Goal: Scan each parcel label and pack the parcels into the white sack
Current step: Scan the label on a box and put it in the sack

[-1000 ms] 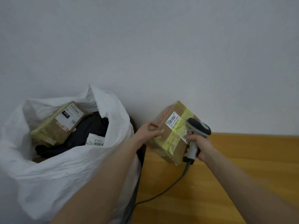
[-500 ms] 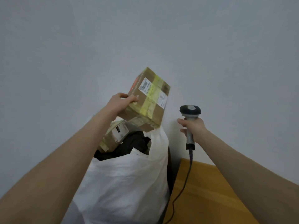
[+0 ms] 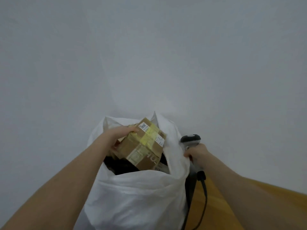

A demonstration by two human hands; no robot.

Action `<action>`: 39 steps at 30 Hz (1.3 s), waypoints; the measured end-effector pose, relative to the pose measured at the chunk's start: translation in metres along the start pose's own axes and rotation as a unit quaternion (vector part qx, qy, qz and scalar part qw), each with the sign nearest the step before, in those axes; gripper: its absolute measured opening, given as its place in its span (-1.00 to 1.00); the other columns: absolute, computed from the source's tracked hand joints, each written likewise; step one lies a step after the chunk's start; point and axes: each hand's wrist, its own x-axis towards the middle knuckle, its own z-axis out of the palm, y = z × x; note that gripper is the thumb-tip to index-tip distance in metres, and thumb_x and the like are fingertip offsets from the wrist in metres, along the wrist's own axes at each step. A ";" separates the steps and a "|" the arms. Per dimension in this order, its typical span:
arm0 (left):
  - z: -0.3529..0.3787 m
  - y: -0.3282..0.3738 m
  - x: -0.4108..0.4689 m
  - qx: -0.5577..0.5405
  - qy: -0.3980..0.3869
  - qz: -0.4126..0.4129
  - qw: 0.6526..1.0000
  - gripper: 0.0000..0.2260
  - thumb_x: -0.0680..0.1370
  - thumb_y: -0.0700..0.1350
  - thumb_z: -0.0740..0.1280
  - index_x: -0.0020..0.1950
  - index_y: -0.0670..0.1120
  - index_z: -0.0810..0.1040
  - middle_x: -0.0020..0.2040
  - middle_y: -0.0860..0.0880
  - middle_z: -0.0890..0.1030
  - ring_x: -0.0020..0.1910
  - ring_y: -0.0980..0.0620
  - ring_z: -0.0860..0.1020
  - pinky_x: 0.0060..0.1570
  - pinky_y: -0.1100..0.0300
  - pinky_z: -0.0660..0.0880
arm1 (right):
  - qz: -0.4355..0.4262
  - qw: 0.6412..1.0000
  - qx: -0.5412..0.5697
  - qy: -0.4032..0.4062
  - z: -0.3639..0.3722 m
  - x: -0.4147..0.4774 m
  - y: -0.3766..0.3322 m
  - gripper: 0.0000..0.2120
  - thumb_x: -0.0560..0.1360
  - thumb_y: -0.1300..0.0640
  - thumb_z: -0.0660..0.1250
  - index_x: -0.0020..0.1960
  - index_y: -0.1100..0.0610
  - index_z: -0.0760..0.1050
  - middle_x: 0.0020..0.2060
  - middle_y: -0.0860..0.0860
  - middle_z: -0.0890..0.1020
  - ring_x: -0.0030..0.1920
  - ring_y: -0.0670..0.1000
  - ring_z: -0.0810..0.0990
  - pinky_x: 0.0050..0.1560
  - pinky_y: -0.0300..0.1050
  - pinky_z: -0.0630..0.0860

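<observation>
Brown cardboard parcel [image 3: 144,146] hangs tipped in the open mouth of the white sack [image 3: 136,196], ready to drop in. The left hand [image 3: 119,135] grips its top with curled fingers [image 3: 132,129]. The right hand [image 3: 197,151] holds the scanner [image 3: 191,140] tight, out of the way.

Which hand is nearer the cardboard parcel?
Left. The left hand grips the cardboard parcel in the open white sack; the right hand holds the scanner beside the sack, off the parcel.

Your left arm is stretched forward, and your left hand [image 3: 122,136] curls its fingers over the parcel's [image 3: 146,146] top edge. Your right hand [image 3: 198,151], arm extended, grips the scanner [image 3: 190,139] by its handle.
</observation>
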 end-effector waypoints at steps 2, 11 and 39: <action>0.017 0.011 0.018 -0.015 -0.002 0.011 1.000 -0.62 0.43 0.24 0.37 0.10 0.02 0.49 -0.06 -0.05 0.54 -0.13 -0.05 0.54 -0.23 0.14 0.51 | -0.004 0.996 0.092 0.019 -0.008 0.003 -0.009 -0.85 0.37 0.44 0.40 -0.16 0.27 0.47 -0.23 0.19 0.57 -0.19 0.19 0.59 -0.05 0.10 0.62; 0.101 0.012 0.071 0.280 0.055 0.216 0.934 -0.32 0.50 0.05 0.38 0.54 0.05 0.13 0.44 -0.09 0.36 0.37 -0.10 0.37 0.30 -0.02 0.39 | -0.070 0.973 0.218 0.041 -0.036 -0.006 -0.046 -0.84 0.38 0.43 0.40 -0.14 0.23 0.50 -0.28 0.12 0.57 -0.34 0.04 0.53 -0.36 -0.11 0.48; 0.157 0.070 -0.052 0.155 0.127 0.447 0.872 -0.72 0.58 -0.17 0.21 0.28 -0.07 0.51 0.27 -0.11 0.48 0.22 -0.06 0.48 0.22 0.09 0.38 | 0.225 0.879 0.419 -0.044 -0.021 -0.115 0.101 -0.75 0.50 0.11 0.44 0.01 0.30 0.52 -0.28 0.18 0.62 -0.28 0.11 0.61 -0.39 -0.01 0.60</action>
